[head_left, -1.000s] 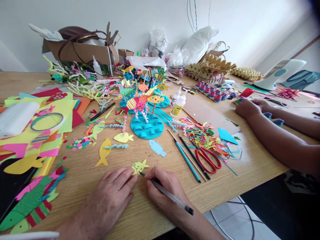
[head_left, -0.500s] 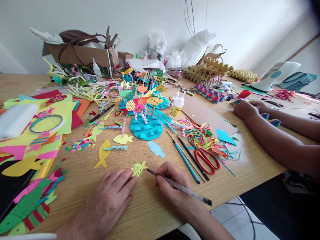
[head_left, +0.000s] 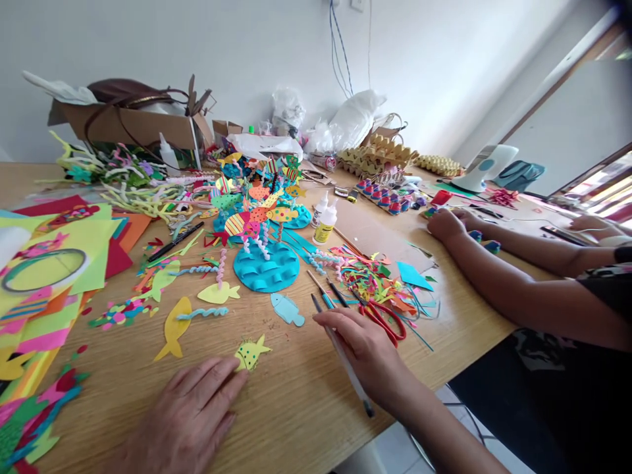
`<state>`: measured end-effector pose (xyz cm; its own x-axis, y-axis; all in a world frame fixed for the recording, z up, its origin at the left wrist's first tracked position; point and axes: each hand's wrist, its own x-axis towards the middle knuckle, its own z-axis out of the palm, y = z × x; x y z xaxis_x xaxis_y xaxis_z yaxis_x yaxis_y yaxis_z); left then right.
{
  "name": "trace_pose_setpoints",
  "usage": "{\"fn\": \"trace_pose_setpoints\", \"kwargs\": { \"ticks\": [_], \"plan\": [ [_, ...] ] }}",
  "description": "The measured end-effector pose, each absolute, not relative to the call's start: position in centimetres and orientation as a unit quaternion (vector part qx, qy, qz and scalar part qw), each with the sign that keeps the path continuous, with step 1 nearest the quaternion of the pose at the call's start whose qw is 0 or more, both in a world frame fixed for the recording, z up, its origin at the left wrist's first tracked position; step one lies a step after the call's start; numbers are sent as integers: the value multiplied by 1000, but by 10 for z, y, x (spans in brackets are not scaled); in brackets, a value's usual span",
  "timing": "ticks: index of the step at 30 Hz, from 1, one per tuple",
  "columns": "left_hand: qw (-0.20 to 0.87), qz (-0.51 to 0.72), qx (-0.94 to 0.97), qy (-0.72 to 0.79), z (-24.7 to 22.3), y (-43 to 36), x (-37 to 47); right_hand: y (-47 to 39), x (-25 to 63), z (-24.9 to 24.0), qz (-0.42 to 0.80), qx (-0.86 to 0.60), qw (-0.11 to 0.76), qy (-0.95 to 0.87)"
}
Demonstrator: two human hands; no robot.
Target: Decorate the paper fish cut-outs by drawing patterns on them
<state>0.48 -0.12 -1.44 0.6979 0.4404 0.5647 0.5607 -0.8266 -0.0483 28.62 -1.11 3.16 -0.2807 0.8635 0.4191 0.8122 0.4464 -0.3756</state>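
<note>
My left hand [head_left: 185,411] lies flat on the wooden table, its fingertips touching the edge of a small yellow-green paper fish [head_left: 251,353] with dark dots and drawn marks. My right hand [head_left: 365,345] is closed on a grey pen with a dark tip [head_left: 349,367], to the right of that fish and apart from it; the thumb is mostly hidden. Just beyond this hand are a blue pencil [head_left: 326,299] and red-handled scissors [head_left: 388,321]. A light blue paper fish [head_left: 287,309] lies between the pen and a round blue paper base [head_left: 266,268].
Paper fish on curled pipe cleaners [head_left: 257,210] stand above the blue base. Glue bottles [head_left: 324,227] are behind, paper scraps [head_left: 370,273] to the right. Coloured paper sheets [head_left: 93,243] and a tape roll [head_left: 44,270] lie left. Another person's arms [head_left: 498,276] rest at the right.
My right hand has drawn the pen away from the fish's tail, to the right towards the scissors. My left hand stays by the fish. The view has turned to the right.
</note>
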Motion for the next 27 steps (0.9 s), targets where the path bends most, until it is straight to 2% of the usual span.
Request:
{"fn": "trace_pose_setpoints", "kwargs": {
  "ticks": [9,13,18,22,27],
  "plan": [
    [64,-274,-918,-279,-21,0,2,7,295,35,57,-571,191,-796],
    [65,-262,-923,-273,-22,2,0,15,287,35,63,-608,107,-784],
    [118,-286,-918,-247,-23,6,0,20,274,40,47,-637,-1,-770],
    [125,-265,-925,-244,-27,8,-4,20,272,42,32,-637,-9,-770],
    [113,-246,-932,-242,-28,7,-8,11,288,46,11,-708,38,-706]
  ]
}}
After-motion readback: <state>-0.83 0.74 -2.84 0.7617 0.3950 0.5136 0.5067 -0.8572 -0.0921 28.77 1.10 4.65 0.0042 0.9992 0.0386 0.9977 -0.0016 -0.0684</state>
